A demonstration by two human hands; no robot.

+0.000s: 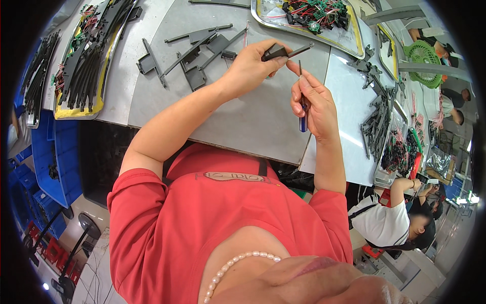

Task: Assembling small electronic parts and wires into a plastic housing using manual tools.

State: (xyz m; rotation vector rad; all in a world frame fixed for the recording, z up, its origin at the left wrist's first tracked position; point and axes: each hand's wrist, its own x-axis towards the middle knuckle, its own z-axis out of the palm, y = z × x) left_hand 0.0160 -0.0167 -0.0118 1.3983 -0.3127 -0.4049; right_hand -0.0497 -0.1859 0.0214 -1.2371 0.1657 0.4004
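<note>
We are holding a dark plastic part (281,51) above the grey table (243,116), left hand (250,68) clenched around it. Right hand (311,104) is gripping a blue-handled screwdriver (302,96), its thin tip nearing the part. Judged early: loose flat parts (195,53) are waiting, matte and angular.

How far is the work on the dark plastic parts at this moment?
Done: cannot tell; no finished pile is distinguishable. In hand: the left hand holds one dark plastic part, and the right hand holds a screwdriver beside it. Left: several loose parts lie on the grey table.
</note>
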